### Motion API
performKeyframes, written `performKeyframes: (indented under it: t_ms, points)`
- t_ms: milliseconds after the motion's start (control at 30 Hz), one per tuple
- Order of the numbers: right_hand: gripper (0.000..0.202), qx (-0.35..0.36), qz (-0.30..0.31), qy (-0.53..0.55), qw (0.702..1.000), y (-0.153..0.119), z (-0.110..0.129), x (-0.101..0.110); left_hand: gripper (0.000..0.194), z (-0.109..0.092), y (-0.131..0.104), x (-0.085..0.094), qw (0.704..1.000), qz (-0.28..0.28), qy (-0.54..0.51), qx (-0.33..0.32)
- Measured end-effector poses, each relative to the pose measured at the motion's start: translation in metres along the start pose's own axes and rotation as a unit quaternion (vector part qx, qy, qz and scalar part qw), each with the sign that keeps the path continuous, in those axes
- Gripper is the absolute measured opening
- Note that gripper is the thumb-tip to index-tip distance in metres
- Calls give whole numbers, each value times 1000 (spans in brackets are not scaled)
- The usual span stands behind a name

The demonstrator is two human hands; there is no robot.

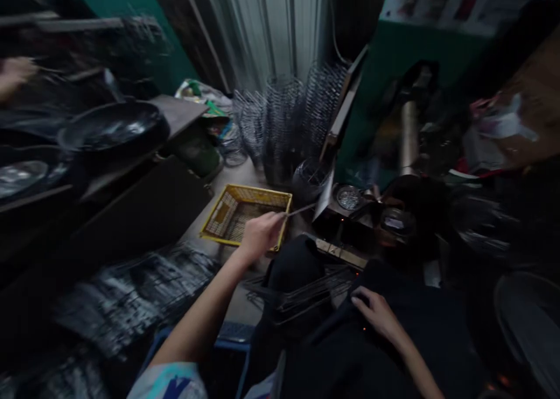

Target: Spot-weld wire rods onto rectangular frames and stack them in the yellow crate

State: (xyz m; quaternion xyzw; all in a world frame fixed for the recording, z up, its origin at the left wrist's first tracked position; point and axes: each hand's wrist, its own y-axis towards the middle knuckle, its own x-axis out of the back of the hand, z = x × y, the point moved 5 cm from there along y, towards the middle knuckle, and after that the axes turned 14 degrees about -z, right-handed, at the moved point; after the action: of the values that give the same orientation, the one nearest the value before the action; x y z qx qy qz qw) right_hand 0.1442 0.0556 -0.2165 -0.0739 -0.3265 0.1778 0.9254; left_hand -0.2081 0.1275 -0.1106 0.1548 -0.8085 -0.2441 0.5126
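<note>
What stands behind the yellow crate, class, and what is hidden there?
Stacked wire pieces stand behind the yellow crate, with a ribbed metal sheet beyond. The wire covers the sheet's foot, which cannot be seen.

The yellow crate [258, 193] could be entered from above over its far left half. At its near right corner, the left hand [262, 234] stood in the way, and the thin rod [301, 209] it gripped barred passage rightward. Wire coils [284, 119] blocked behind; a dark panel [151, 206] left a narrow floor strip [198, 218] along its left.
</note>
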Motion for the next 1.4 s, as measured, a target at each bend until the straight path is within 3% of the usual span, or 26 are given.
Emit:
performKeyframes:
  t_ms: [100, 167, 233, 367, 500, 733, 833, 1000, 1067, 1167, 1233, 1300, 1400]
  points:
    - [32, 20, 47, -79, 996, 1, -4, -21, 31, 92, -32, 29, 972, -123, -55, 194]
    - [38, 30, 64, -132, 989, 4, -10, -33, 33, 150, -53, 30, 929, -175, -88, 315]
    - [45, 32, 71, -170, 982, 6, -19, -42, 37, 196, -69, 22, 901, -207, -88, 371]
    - [54, 31, 65, -197, 978, 8, -40, -50, 43, 260, -87, -4, 869, -248, -89, 420]
    - [50, 12, 58, -207, 977, 6, -58, -55, 47, 298, -97, -29, 849, -265, -108, 444]
    - [47, 1, 79, -225, 971, 19, -57, -61, 46, 323, -120, -79, 832, -249, -85, 489]
    - [43, -1, 86, -216, 973, 23, -54, -61, 44, 337, -132, -90, 835, -195, -31, 513]
    - [47, -29, 61, -217, 974, 18, -64, -61, 51, 360, -165, -93, 825, -69, 126, 547]
    - [50, -38, 52, -224, 972, 15, -69, -63, 52, 354, -180, -108, 837, 17, 159, 523]
    - [49, -44, 59, -220, 973, 14, -71, -68, 39, 324, -199, -151, 876, 177, 137, 427]
    - [46, -44, 68, -212, 974, 15, -70, -70, 30, 303, -209, -181, 887, 266, 116, 358]
    - [44, -40, 69, -207, 975, 15, -69, -70, 27, 290, -215, -201, 886, 324, 114, 311]
    - [45, -35, 67, -206, 976, 13, -71, -69, 30, 280, -217, -215, 879, 374, 125, 268]
